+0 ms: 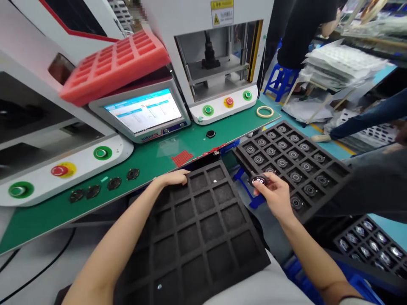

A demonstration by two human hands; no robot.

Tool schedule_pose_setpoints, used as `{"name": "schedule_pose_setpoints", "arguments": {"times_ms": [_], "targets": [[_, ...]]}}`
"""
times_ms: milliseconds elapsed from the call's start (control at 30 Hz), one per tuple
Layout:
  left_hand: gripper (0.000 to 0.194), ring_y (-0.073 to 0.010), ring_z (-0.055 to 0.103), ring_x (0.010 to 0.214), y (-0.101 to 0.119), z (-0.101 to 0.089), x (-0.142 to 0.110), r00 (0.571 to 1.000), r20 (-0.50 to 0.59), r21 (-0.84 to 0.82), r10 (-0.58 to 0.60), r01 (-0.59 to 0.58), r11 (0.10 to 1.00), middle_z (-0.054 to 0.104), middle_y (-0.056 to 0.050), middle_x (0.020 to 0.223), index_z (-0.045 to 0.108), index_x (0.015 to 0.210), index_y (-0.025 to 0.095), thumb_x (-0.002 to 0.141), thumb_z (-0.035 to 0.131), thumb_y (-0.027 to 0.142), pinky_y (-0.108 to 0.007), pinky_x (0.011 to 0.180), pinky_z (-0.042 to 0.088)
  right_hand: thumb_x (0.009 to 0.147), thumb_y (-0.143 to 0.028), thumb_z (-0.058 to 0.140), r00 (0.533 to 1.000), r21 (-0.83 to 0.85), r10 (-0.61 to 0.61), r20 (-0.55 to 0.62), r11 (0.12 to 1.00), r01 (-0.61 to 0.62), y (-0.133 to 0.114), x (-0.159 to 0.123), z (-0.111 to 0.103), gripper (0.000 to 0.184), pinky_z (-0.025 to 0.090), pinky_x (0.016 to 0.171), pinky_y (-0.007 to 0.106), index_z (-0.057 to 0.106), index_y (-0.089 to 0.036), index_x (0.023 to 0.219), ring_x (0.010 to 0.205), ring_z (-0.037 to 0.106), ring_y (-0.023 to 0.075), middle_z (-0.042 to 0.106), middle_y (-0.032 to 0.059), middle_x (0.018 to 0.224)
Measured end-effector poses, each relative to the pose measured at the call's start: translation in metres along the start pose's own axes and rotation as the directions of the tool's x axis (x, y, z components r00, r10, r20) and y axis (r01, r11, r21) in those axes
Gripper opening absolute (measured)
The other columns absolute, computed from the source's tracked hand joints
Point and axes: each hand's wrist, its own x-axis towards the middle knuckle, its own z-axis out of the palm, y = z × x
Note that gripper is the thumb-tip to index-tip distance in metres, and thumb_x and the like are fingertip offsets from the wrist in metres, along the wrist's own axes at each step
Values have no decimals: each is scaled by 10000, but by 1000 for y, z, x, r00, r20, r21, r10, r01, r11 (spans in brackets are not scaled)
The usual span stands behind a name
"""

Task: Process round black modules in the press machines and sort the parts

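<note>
Black tray (196, 217) is seemingly steadied by the left hand (174, 178), fingers clamped on its edge, while fingers of the right hand (277, 194) pinch a watch (259, 180).

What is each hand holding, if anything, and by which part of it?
The right hand holds a round, watch-like device, pinched by its edge. The left hand holds a black compartment tray by its far edge.

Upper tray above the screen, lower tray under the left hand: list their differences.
Colour: the upper tray is red, the lower tray black.
Place: the upper tray lies slanted atop the screen; the lower tray is close to the body, left hand at its far edge.
Both have a grid of pockets.
</note>
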Motion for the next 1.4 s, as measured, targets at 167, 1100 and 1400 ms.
{"name": "schedule_pose_setpoints", "arguments": {"times_ms": [167, 1100, 1400], "targets": [[344, -299, 662, 960, -15, 50, 7, 993, -116, -126, -13, -2, 992, 725, -103, 952, 689, 868, 133, 577, 511, 178, -395, 921, 498, 765, -241, 731, 966, -123, -203, 161, 967, 223, 16, -5, 13, 80, 543, 591, 244, 678, -198, 805, 666, 649, 136, 700, 23, 786], [499, -145, 685, 631, 98, 115, -93, 990, -105, -969, 94, -80, -235, 709, -35, 776, 606, 1092, 148, 730, 777, 446, -218, 585, 556, 833, -203, 632, 712, -48, -418, 564, 844, 534, 9, 6, 44, 280, 542, 866, 427, 634, -197, 1113, 1023, 642, 243, 693, 116, 1098], [513, -156, 678, 578, 85, 108, -100, 984, -100, -995, 149, -102, 1, 703, -55, 743, 554, 1068, 154, 791, 663, 573, -232, 520, 558, 775, -265, 757, 726, 137, 118, 678, 950, -282, 20, 16, 60, 334, 519, 448, 172, 625, -185, 1071, 558, 629, 85, 685, 0, 803]]}}
